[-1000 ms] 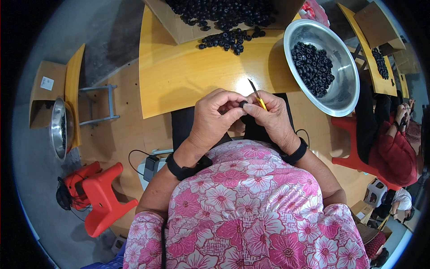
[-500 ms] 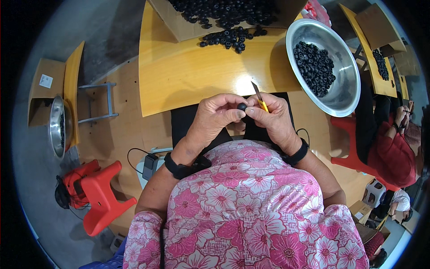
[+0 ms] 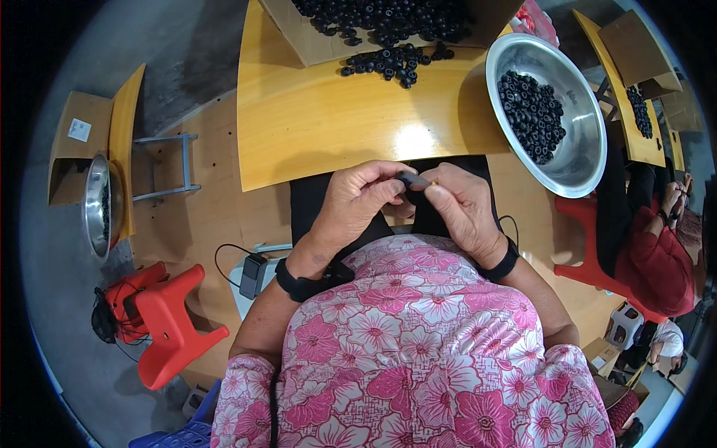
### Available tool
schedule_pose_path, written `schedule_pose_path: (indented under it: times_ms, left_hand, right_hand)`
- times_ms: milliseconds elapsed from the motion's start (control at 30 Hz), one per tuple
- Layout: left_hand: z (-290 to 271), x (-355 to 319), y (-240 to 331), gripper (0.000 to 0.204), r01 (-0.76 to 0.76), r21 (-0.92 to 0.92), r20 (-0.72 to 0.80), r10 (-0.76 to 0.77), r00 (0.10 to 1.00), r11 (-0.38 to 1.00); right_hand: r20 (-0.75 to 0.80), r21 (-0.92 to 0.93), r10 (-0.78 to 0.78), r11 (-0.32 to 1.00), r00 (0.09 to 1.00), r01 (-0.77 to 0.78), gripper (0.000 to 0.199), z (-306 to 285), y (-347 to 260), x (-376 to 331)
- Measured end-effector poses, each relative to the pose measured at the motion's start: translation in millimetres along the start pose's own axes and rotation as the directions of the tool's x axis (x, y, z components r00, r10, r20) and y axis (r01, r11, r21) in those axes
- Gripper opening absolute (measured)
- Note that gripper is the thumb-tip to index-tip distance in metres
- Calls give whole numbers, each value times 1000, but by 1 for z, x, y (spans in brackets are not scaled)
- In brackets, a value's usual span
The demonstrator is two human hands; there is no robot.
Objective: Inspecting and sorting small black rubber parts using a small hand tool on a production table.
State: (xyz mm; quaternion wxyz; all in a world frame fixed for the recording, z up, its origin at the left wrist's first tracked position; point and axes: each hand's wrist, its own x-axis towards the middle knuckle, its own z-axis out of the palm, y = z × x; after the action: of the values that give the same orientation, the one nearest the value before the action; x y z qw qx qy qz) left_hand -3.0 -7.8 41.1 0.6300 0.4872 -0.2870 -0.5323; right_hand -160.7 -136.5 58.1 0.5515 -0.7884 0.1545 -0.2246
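In front of my lap, my left hand [image 3: 349, 203] pinches a small black rubber-like piece [image 3: 404, 177] between thumb and fingertips. My right hand [image 3: 469, 207] is closed round a small knife [image 3: 418, 181], its dark blade lying against the black piece and pointing left. Most of the knife's yellow handle is hidden by the fingers. Beyond my hands, similar round black pieces with holes [image 3: 396, 61] lie loose on the yellow table [image 3: 321, 134]. They spill from an open cardboard box [image 3: 295, 33] full of them.
A steel bowl [image 3: 590, 153], partly filled with black pieces, stands at the table's right end. Red stools [image 3: 175, 325] are at left and right. Another person in red [image 3: 657, 261] sits at a right-hand table. A second bowl [image 3: 95, 209] and box [image 3: 75, 142] are far left.
The knife, earlier pointing up and away from the piece, has swung down so its blade meets the black piece. My right hand has turned with it; my left still pinches the piece.
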Motion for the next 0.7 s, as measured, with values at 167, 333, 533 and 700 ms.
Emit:
schedule_pose_path:
  times_ms: [167, 333, 533, 700]
  left_hand:
    - [-3, -3, -1, 20, -68, 158, -22, 72, 997, 985]
    - [0, -4, 1, 16, -116, 223, -14, 122, 992, 968]
    - [-3, -3, -1, 21, -169, 277, 68, 156, 985, 946]
    - [-3, -2, -2, 17, -214, 293, 102, 192, 976, 932]
  right_hand:
    - [21, -242, -154, 958, 988, 154, 18, 6, 0, -2]
    - [35, -313, -208, 927, 978, 208, 19, 4, -2, -3]
    - [15, -326, -180, 929, 984, 175, 20, 3, -5, -2]
    - [5, -336, -174, 927, 985, 166, 20, 2, -1, -1]
